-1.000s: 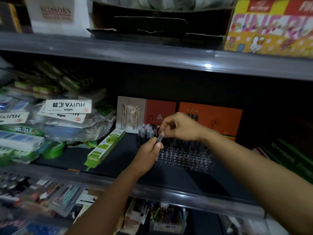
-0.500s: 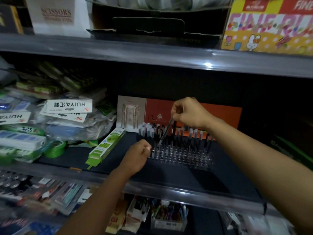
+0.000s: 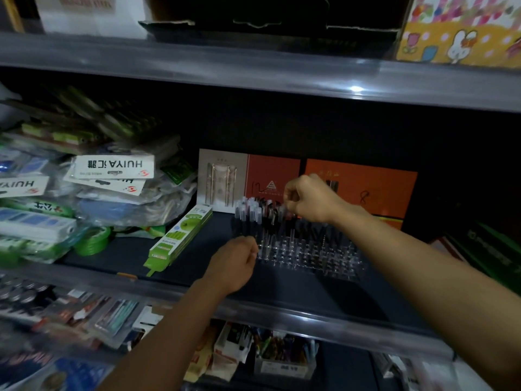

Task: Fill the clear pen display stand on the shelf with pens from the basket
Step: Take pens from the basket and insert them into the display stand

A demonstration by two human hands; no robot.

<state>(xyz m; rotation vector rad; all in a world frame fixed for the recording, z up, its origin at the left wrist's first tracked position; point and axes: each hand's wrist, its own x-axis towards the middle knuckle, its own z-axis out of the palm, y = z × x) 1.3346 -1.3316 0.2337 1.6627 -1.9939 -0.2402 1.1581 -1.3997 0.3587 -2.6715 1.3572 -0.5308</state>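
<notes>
The clear pen display stand [image 3: 310, 252] sits on the shelf [image 3: 296, 294], its back rows already holding pens. The right hand [image 3: 308, 198] pinches the top of a thin pen [image 3: 291, 230] above a hole. The left hand [image 3: 235, 262] is loosely curled beside the stand; I cannot tell if it holds anything. Pens are light, stiff and smooth, so holding near the top guides them best.

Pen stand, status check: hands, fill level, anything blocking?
Right hand pinched over the stand's back rows, apparently on a pen top. Left hand closed at the clear pen stand front-left corner. Back rows hold pens, front holes empty. Nothing blocking.
</notes>
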